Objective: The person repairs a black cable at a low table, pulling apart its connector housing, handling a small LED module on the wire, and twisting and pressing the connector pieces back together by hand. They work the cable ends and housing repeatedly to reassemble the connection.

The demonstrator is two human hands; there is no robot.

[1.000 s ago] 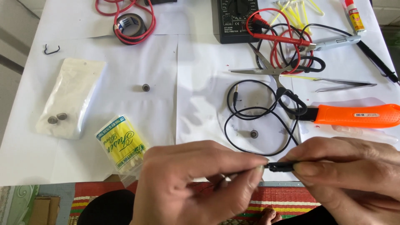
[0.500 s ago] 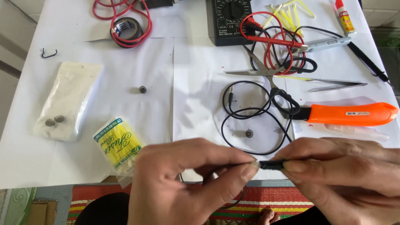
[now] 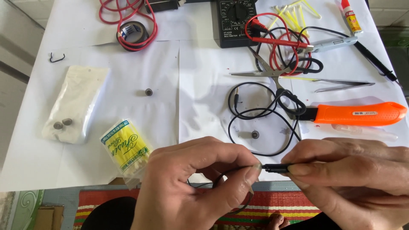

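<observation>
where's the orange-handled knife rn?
Head view, right side of the table: the orange-handled knife lies flat just below the tweezers, its blade end by the coiled black cable, a little beyond the right hand.

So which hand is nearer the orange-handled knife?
Right. The right hand lies directly below the orange-handled knife; the left hand sits farther off, down to its left.
</observation>
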